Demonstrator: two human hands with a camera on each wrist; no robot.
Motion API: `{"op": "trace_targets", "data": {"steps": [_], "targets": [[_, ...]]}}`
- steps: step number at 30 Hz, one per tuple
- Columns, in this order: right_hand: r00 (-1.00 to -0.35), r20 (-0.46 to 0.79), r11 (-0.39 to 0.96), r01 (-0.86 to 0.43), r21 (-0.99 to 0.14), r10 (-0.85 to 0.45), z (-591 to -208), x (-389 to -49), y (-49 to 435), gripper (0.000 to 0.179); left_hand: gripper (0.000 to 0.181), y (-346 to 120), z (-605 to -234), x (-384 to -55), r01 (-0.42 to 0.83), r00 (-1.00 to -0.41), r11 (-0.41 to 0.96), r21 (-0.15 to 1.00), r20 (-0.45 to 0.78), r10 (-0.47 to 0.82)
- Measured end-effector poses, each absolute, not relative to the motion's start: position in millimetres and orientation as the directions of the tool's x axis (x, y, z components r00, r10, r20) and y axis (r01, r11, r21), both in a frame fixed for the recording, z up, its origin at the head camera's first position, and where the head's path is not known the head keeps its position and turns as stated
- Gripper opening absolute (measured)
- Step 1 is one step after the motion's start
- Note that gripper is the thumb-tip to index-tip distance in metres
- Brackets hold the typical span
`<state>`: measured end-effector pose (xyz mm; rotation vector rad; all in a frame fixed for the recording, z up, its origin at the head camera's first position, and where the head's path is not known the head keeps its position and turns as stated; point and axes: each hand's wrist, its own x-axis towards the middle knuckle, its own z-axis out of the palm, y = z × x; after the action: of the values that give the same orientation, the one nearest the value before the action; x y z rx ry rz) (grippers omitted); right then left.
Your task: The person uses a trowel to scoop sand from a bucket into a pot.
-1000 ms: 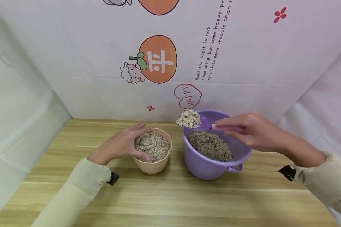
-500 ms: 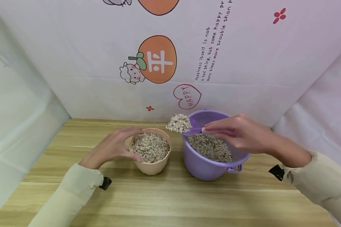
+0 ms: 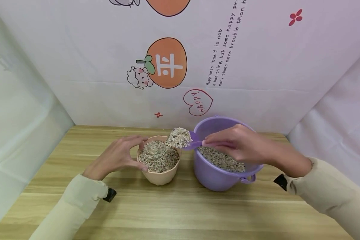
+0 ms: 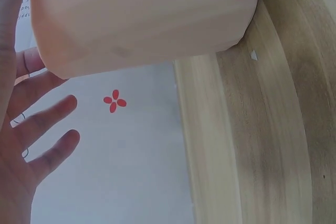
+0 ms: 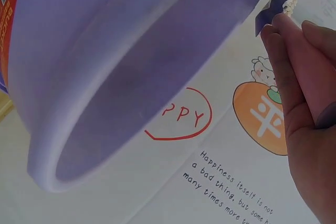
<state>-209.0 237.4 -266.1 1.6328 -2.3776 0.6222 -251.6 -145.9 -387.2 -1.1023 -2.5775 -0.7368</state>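
The scoop (image 3: 194,141), heaped with gravel (image 3: 179,138), hangs over the rim of the pot (image 3: 160,178). Pot and bucket (image 3: 214,178) stand on a table (image 3: 180,213) before printed cloth (image 3: 258,63). The right hand (image 3: 247,146) grips the scoop; the left hand (image 3: 117,156) clasps the pot, outer fingers (image 4: 52,156) spread.

The left hand (image 3: 117,155) and right hand (image 3: 246,143) are bare below loose, pale cream sleeves (image 3: 330,193). The cuffs (image 3: 91,188) are wrinkled, and a small, black, angular block (image 3: 110,195) juts from each one's inner side.
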Motion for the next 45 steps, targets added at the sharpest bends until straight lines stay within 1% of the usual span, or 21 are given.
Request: {"op": "trace_targets", "data": {"steps": [11,16,28,33,35,41,45], "targets": [[-0.361,0.32,0.292,-0.925,-0.244,-0.876,-267,-209,225,0.027,0.057,-147,-388,-252,0.729,-0.684,0.598,0.335,0.41,0.604],[-0.383,0.268,0.317,-0.913,-0.258,-0.884,-266,-208,220,0.024,0.058,-147,-388,-252,0.723,-0.689,0.606,0.332,0.408,0.598],[-0.428,0.184,0.374,-0.888,-0.268,-0.885,-264,-208,211,0.026,0.057,-147,-389,-253,0.721,-0.692,0.596,0.352,0.405,0.598],[-0.441,0.139,0.386,-0.872,-0.301,-0.887,-263,-209,206,0.028,0.057,-146,-389,-253,0.723,-0.69,0.595,0.352,0.406,0.599],[-0.441,0.126,0.387,-0.868,-0.31,-0.889,-262,-209,203,0.029,0.057,-146,-388,-253,0.723,-0.69,0.595,0.352,0.407,0.598],[-0.43,0.093,0.389,-0.875,-0.289,-0.898,-259,-211,194,0.021,0.057,-147,-388,-254,0.729,-0.684,0.588,0.351,0.41,0.603],[-0.439,0.058,0.405,-0.867,-0.288,-0.897,-256,-210,189,0.03,0.056,-147,-388,-255,0.735,-0.677,0.582,0.348,0.416,0.607]]}}
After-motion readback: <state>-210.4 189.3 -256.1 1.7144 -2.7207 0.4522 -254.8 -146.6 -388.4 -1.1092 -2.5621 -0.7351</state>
